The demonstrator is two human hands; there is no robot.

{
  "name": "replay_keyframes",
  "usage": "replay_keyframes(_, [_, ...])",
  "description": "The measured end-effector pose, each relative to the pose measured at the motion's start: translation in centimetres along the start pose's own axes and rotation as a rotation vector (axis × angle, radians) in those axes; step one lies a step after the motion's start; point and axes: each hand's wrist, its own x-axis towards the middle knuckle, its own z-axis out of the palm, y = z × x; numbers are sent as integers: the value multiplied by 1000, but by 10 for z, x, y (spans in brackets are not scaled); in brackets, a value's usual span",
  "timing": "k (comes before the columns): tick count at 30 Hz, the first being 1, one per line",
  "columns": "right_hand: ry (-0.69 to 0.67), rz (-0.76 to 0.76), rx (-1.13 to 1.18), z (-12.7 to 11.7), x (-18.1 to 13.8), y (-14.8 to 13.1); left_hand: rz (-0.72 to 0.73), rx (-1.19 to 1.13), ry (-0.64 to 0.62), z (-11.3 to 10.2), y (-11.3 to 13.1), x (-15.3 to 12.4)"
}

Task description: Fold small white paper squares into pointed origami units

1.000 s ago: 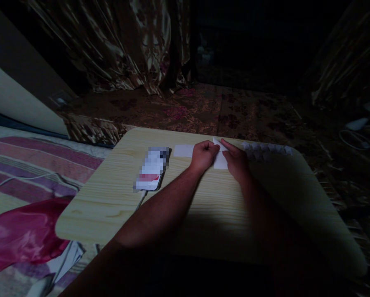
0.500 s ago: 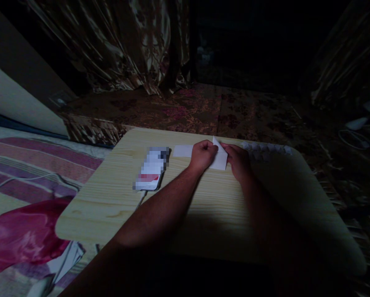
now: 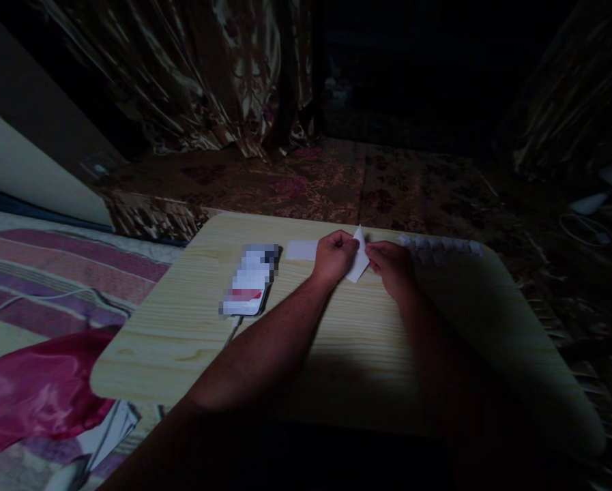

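A small white piece of paper point(image 3: 357, 259) is held up off a light wooden table point(image 3: 306, 341), folded and narrow. My left hand point(image 3: 335, 258) pinches its left edge with curled fingers. My right hand point(image 3: 391, 264) grips its right edge, fingers closed. Another flat white paper slip point(image 3: 301, 249) lies on the table just left of my left hand. A row of small folded white paper pieces point(image 3: 439, 247) lies along the far edge to the right of my right hand.
A phone point(image 3: 248, 279) with a cable lies on the table left of the hands. A striped cloth point(image 3: 54, 273) and a red plastic bag point(image 3: 34, 389) lie to the left. Patterned curtains point(image 3: 183, 75) and a dark floral rug point(image 3: 336, 177) are beyond the table.
The paper between my hands has been lifted off the table and folded narrower. My right fingers moved from pressing flat on it to pinching its edge.
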Motion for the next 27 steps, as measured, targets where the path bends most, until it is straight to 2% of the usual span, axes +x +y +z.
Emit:
replay_keyframes(8, [5, 45, 11, 3, -1, -5, -8, -17, -43, 2, 2, -3])
replay_keyframes(13, [-13, 5, 22, 2, -1, -6, 11, -13, -69, 3, 1, -4])
replay_keyframes(18, [-1, -23, 13, 3, -1, -6, -14, -129, -91, 5, 2, -6])
replay_keyframes(27, [22, -31, 32, 5, 1, -4, 34, -73, -61, 4, -4, -2])
